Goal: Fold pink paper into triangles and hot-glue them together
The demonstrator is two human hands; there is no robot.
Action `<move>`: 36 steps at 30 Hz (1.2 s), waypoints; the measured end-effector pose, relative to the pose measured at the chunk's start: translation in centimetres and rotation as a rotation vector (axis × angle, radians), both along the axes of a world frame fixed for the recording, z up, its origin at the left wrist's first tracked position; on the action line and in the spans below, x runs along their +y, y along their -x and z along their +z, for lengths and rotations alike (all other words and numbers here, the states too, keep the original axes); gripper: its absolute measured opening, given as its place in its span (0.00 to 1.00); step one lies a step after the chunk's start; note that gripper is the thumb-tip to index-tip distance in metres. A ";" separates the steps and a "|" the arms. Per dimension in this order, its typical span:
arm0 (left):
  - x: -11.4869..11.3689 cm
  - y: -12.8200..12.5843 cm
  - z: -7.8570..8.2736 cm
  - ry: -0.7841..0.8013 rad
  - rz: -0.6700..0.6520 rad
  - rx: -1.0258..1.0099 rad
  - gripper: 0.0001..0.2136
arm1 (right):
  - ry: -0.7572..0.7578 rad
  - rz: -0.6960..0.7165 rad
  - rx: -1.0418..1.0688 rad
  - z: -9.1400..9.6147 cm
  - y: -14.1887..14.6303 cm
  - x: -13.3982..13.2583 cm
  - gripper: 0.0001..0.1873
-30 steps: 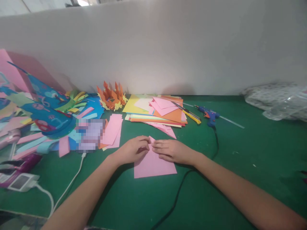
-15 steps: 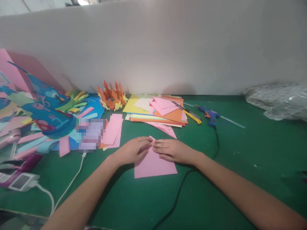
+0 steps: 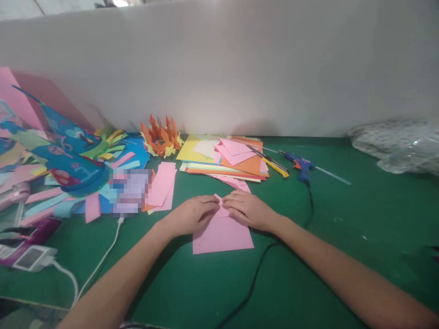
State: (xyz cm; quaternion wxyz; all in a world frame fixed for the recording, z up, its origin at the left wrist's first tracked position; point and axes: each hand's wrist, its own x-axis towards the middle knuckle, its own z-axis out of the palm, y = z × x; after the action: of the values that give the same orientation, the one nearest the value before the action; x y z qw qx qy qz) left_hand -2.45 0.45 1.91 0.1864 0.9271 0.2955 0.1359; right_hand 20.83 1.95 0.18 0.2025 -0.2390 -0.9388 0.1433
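Green tabletop [image 3: 360, 205] supports pink sheet [image 3: 222, 236]; left hand [image 3: 192, 214] and right hand [image 3: 252, 210] touch its upper flap [image 3: 223, 212], fingers curled; whether either pinches paper cannot be determined

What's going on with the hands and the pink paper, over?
Left hand and right hand at far end of pink paper. Paper on green table, near edge uncovered. Black cord beside paper, not across it.

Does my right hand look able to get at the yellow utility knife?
Probably yes: between your right hand and the yellow utility knife, green tabletop seems to leave the way free.
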 end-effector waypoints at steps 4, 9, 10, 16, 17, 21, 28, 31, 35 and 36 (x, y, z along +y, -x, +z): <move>0.1 0.1 -0.2 -0.002 0.006 0.007 0.12 | -0.020 -0.050 -0.087 0.0 0.5 -0.1 0.12; 0.1 0.0 -0.2 0.002 -0.001 -0.015 0.12 | -0.008 -0.106 -0.152 0.1 1.1 -0.1 0.16; 0.1 -0.1 -0.2 -0.002 -0.002 -0.021 0.12 | 0.007 -0.114 -0.155 0.2 1.2 -0.2 0.17; 0.3 -0.1 -0.2 -0.063 -0.019 -0.056 0.11 | 0.099 -0.156 -0.100 0.4 1.2 -0.4 0.26; 0.3 -0.1 -0.3 -0.067 -0.017 -0.055 0.11 | 0.110 -0.162 -0.082 0.3 1.2 -0.4 0.27; 0.3 0.1 -0.4 -0.064 -0.012 -0.038 0.11 | 0.099 -0.174 -0.016 -0.2 1.4 -0.2 0.22; 0.1 0.1 -0.5 -0.038 0.001 -0.046 0.11 | 0.088 -0.172 -0.026 -0.4 1.5 -0.2 0.22; 0.1 0.3 -0.6 -0.032 -0.008 -0.050 0.11 | 0.093 -0.174 -0.025 -0.4 1.4 -0.2 0.19; 0.0 0.3 -0.5 -0.018 -0.001 -0.037 0.11 | 0.081 -0.168 -0.037 -0.5 1.4 -0.1 0.18; -0.1 0.3 -0.4 -0.017 -0.001 -0.033 0.11 | 0.072 -0.163 -0.043 -0.5 1.4 -0.1 0.18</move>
State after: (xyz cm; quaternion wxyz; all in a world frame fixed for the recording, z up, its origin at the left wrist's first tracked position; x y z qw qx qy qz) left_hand -2.77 0.40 1.50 0.1835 0.9263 0.2910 0.1538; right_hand 19.48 1.88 -0.32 0.1844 -0.3249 -0.9146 0.1546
